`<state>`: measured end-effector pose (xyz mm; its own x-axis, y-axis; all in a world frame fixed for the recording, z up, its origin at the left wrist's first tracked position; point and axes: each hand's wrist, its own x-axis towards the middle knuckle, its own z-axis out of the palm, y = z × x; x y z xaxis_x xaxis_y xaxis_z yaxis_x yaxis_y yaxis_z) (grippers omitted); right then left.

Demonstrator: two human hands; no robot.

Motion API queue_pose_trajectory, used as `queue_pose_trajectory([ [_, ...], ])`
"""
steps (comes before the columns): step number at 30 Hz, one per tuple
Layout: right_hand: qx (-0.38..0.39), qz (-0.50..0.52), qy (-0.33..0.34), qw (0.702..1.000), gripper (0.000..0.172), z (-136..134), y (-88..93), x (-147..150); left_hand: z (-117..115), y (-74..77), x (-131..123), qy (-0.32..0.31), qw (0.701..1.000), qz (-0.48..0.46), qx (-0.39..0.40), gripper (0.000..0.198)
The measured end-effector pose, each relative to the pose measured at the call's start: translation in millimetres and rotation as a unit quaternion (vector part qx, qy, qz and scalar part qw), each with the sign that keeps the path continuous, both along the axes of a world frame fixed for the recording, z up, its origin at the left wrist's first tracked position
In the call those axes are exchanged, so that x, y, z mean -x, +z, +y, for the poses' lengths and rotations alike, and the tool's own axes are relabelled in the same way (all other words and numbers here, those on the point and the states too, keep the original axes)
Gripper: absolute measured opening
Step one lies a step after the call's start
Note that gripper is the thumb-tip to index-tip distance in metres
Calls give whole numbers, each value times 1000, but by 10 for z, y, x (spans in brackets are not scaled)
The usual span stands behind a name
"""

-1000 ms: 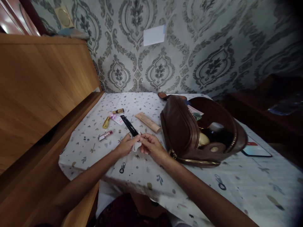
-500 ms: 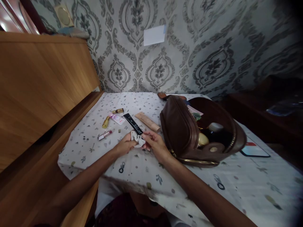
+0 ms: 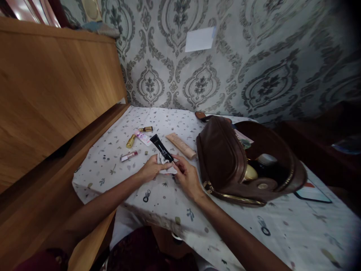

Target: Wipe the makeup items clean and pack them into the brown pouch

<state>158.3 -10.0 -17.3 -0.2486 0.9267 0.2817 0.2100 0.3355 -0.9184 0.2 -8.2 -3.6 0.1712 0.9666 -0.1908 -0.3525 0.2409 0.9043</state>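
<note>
**Wiping the tube with a cloth**

We see the black tube (image 3: pixel 161 147) held low over the worktop (image 3: pixel 158 119), just left of the open brown pouch (image 3: pixel 222 158). Its far end points away from us and up, and its near end sits between the two hands. The right hand (image 3: pixel 187 177) has its fingers closed on that near end. The left hand (image 3: pixel 150 170) has its fingers closed around a small white cloth (image 3: pixel 170 170), which is pressed against the tube's lower part.

To do this well, we would judge that the right hand should hold the tube firmly by the one end. The left hand can then draw the cloth along the tube's length and turn the tube a little between passes so every side gets rubbed. A light squeeze is enough, since a soft tube could give under a hard one. It also helps to work low over the worktop, clear of the beige tube (image 3: pixel 182 145) lying just behind.

Several things are hard to make out. The cloth and fingers cover the tube's near end, so we cannot tell whether a cap is on. The print on the tube is too small to read. The pouch's contents are dark, and only a pale lid and something gold show. The small items at the left, a gold lipstick (image 3: pixel 130 141) among them, are tiny and dim
</note>
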Motion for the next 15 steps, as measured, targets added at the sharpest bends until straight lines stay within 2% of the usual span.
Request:
queue_pose_trajectory([
  [4, -30, -44, 3, 999, 41, -22, -16, 9, 12, 12, 7, 47, 998, -30, 24, 45],
  [9, -45, -76, -7, 996, 39, -23, -14, 24, 106, 30, 93, 111, 991, -70, 20, 28],
  [15, -58, -103, -10, 993, 35, -44, -33, 32, 187, 166, 254, 194, 974, -116, 18, 7],
])
